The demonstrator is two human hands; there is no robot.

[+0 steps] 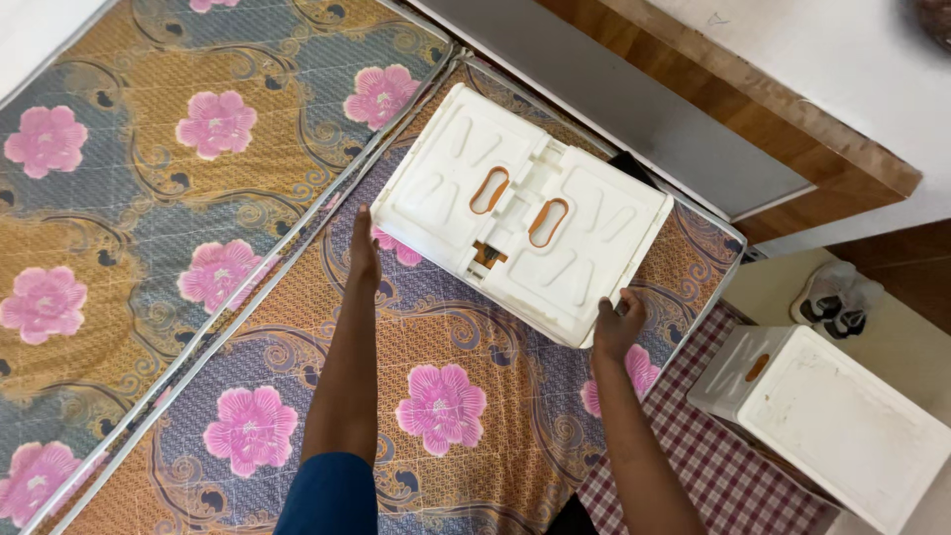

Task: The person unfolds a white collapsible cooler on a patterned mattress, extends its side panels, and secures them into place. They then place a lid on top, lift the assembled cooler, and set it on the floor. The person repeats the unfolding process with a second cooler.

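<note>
White plastic fills the middle of my view: a folded stool (522,212), lying flat with its ribbed underside up, two orange-rimmed oval slots near its centre. It rests on the floral mattress (446,396) close to that mattress's far right corner, turned at an angle to the edges.

My left hand (363,246) is stretched out flat, fingers together and pointing away from me, its tips against the near left edge of the stool. My right hand (618,323) is curled around the stool's near right corner, fingers wrapped over the rim and thumb on top, so I am gripping that corner. Both forearms reach forward over the mattress, and a bit of my blue sleeve (329,495) shows at the lower edge.

A second floral mattress (139,178) with the same pink flowers lies just beside the first on the left, their piped edges touching. Past the right edge of my mattress there is a red-and-white checked cloth (723,466), and beside it a white foam box (832,416) with a small orange slot in its side. A pair of shoes (837,295) sits further back on the pale floor, near a wooden ledge (792,129).
</note>
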